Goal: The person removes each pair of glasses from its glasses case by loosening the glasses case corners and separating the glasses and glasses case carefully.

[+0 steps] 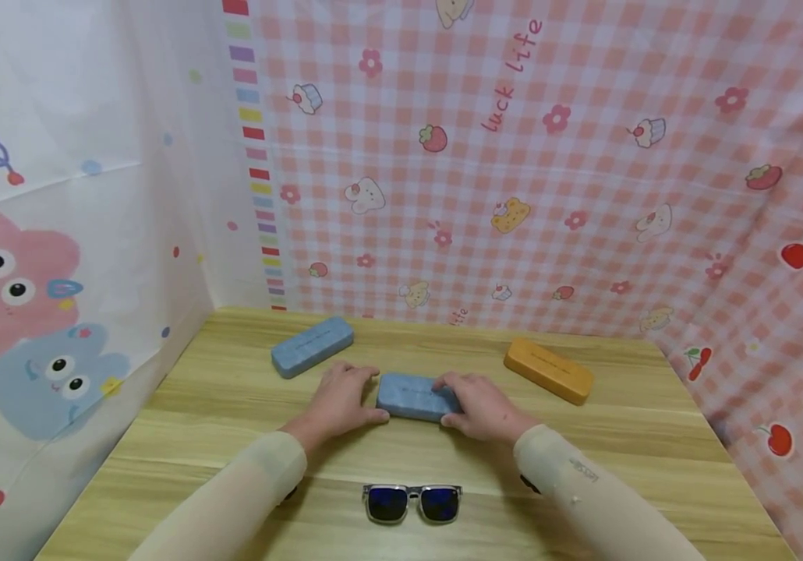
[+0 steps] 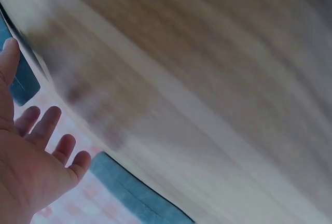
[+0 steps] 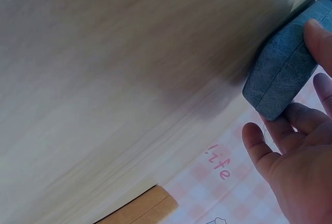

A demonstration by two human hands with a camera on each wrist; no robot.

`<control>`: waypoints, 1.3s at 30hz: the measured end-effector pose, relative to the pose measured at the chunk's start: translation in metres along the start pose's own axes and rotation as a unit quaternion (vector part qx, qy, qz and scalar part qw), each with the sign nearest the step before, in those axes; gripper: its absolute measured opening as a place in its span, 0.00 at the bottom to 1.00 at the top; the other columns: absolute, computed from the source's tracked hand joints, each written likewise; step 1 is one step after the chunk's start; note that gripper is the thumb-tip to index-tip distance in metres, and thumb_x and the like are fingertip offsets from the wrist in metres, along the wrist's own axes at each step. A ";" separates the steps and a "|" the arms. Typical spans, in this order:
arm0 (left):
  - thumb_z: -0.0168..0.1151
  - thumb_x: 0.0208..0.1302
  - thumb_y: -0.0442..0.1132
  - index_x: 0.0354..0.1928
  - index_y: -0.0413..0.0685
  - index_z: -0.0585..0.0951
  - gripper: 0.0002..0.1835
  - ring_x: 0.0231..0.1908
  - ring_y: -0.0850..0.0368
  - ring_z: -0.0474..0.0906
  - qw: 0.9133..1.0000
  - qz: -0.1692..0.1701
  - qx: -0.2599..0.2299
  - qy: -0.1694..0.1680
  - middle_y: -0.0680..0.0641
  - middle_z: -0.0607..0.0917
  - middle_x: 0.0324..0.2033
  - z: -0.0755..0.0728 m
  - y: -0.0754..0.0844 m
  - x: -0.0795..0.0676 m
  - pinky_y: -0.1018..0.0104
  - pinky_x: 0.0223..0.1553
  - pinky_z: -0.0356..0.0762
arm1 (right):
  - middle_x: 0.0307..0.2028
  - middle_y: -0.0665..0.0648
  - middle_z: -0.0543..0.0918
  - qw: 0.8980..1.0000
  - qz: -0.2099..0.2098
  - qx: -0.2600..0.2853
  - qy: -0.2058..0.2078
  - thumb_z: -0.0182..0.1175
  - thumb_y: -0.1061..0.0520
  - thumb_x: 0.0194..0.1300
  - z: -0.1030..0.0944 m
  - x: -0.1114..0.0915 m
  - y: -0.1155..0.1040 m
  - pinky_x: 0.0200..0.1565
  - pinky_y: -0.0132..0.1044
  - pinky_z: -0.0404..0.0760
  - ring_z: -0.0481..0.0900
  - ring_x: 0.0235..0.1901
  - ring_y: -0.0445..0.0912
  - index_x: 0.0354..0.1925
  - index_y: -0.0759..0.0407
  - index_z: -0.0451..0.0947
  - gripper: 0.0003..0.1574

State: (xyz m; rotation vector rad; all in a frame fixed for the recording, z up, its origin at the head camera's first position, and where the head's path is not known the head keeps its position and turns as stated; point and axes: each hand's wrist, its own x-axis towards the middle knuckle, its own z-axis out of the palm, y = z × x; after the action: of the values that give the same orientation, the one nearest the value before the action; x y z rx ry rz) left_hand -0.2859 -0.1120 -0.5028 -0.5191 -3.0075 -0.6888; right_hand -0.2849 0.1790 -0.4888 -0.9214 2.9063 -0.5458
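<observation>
The checked cloth [image 1: 472, 167] reads "luck life"; "life" is legible again in the right wrist view. Print on the central blue case [image 1: 408, 395], second blue case [image 1: 313, 347] and orange case [image 1: 549, 372] is too small to read, as is the mark on the right sleeve [image 1: 612, 491]. The central case lies mid-bench [image 1: 184, 413]; the right hand [image 1: 482, 407] grips its right end, while the left hand [image 1: 341, 399], fingers relaxed, is at its left end. Only the head view shows the sunglasses [image 1: 440, 504]; the right wrist view reveals the central case's side seam.
</observation>
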 end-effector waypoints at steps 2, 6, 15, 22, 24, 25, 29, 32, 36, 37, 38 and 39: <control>0.82 0.57 0.60 0.72 0.46 0.79 0.45 0.67 0.41 0.74 1.000 0.003 0.000 -0.003 0.45 0.87 0.62 0.001 0.001 0.000 0.41 0.73 0.68 | 0.62 0.58 0.86 1.000 -0.001 0.000 -0.001 0.75 0.50 0.68 0.001 0.000 0.000 0.68 0.59 0.78 0.83 0.63 0.56 0.66 0.51 0.77 0.32; 0.82 0.57 0.60 0.71 0.45 0.80 0.44 0.65 0.41 0.75 1.000 0.003 -0.001 -0.007 0.44 0.87 0.61 0.003 0.001 0.001 0.42 0.71 0.70 | 0.62 0.58 0.86 1.000 -0.004 0.001 -0.002 0.74 0.50 0.69 0.002 0.001 -0.002 0.69 0.59 0.78 0.83 0.63 0.56 0.67 0.51 0.76 0.32; 0.83 0.56 0.58 0.74 0.49 0.77 0.45 0.64 0.41 0.76 1.000 0.012 -0.007 -0.009 0.45 0.86 0.62 0.005 0.000 0.001 0.42 0.69 0.72 | 0.62 0.57 0.86 1.000 -0.006 -0.002 -0.009 0.74 0.50 0.69 0.005 0.004 -0.005 0.68 0.59 0.78 0.83 0.62 0.55 0.66 0.51 0.77 0.31; 0.84 0.55 0.56 0.71 0.49 0.80 0.43 0.60 0.43 0.77 0.999 0.030 -0.013 -0.007 0.47 0.87 0.62 0.007 0.000 0.003 0.43 0.68 0.72 | 0.64 0.59 0.85 1.000 -0.004 0.000 -0.025 0.75 0.51 0.68 0.000 0.007 -0.008 0.69 0.59 0.78 0.83 0.64 0.56 0.67 0.53 0.77 0.33; 0.84 0.55 0.56 0.70 0.49 0.80 0.42 0.59 0.44 0.77 0.999 0.030 -0.013 -0.007 0.47 0.87 0.61 0.007 0.000 0.004 0.43 0.68 0.72 | 0.65 0.59 0.85 1.000 -0.003 -0.004 -0.023 0.76 0.50 0.67 -0.001 0.007 -0.009 0.69 0.58 0.78 0.83 0.64 0.56 0.68 0.53 0.78 0.34; 0.84 0.56 0.56 0.70 0.49 0.80 0.42 0.59 0.44 0.77 0.999 0.029 -0.012 -0.007 0.47 0.87 0.61 0.007 0.000 0.004 0.43 0.68 0.72 | 0.65 0.58 0.85 1.000 -0.003 -0.012 -0.020 0.76 0.49 0.67 -0.001 0.007 -0.009 0.69 0.58 0.78 0.82 0.64 0.56 0.68 0.52 0.78 0.35; 0.84 0.55 0.56 0.70 0.50 0.80 0.41 0.58 0.44 0.77 1.000 0.025 -0.013 -0.008 0.47 0.87 0.60 0.007 0.001 0.004 0.44 0.67 0.73 | 0.66 0.61 0.84 0.999 -0.012 -0.053 0.004 0.78 0.44 0.65 0.000 0.005 -0.008 0.69 0.59 0.78 0.82 0.64 0.58 0.67 0.51 0.81 0.36; 0.84 0.55 0.56 0.70 0.50 0.80 0.42 0.59 0.44 0.78 1.000 0.023 -0.015 -0.007 0.46 0.87 0.59 0.007 0.001 0.004 0.43 0.67 0.73 | 0.64 0.63 0.85 0.997 -0.019 -0.078 0.020 0.78 0.41 0.63 0.003 0.004 -0.008 0.67 0.59 0.80 0.83 0.63 0.59 0.66 0.51 0.83 0.37; 0.84 0.55 0.56 0.70 0.50 0.80 0.42 0.60 0.43 0.78 1.000 0.023 -0.014 -0.004 0.46 0.87 0.59 0.009 0.001 0.004 0.43 0.67 0.73 | 0.61 0.63 0.86 0.996 -0.021 -0.085 0.027 0.79 0.42 0.62 0.004 0.004 -0.010 0.64 0.58 0.82 0.84 0.60 0.59 0.64 0.52 0.84 0.36; 0.84 0.55 0.56 0.69 0.50 0.80 0.42 0.60 0.43 0.78 1.000 0.024 -0.015 -0.003 0.46 0.87 0.59 0.009 0.001 0.004 0.43 0.68 0.73 | 0.61 0.63 0.86 0.996 -0.019 -0.083 0.027 0.79 0.42 0.62 0.004 0.004 -0.010 0.65 0.58 0.82 0.84 0.60 0.58 0.64 0.52 0.85 0.35; 0.84 0.55 0.57 0.69 0.50 0.80 0.42 0.60 0.43 0.78 1.000 0.023 -0.014 -0.002 0.46 0.87 0.59 0.010 0.001 0.004 0.44 0.68 0.73 | 0.61 0.63 0.86 0.996 -0.020 -0.081 0.027 0.79 0.43 0.62 0.003 0.004 -0.011 0.65 0.57 0.82 0.84 0.60 0.58 0.63 0.53 0.85 0.35; 0.85 0.55 0.56 0.69 0.50 0.80 0.42 0.60 0.43 0.78 1.000 0.023 -0.015 -0.001 0.46 0.87 0.58 0.010 0.001 0.004 0.44 0.68 0.72 | 0.61 0.63 0.86 0.996 -0.021 -0.080 0.026 0.79 0.43 0.63 0.003 0.005 -0.012 0.64 0.57 0.82 0.85 0.60 0.58 0.63 0.53 0.85 0.34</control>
State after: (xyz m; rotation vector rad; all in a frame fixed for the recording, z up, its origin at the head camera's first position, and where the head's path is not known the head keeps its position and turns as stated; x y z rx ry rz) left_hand -0.2886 -0.1054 -0.5105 -0.5876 -2.9824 -0.7315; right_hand -0.2817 0.1664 -0.4873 -1.0020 3.0203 -0.3494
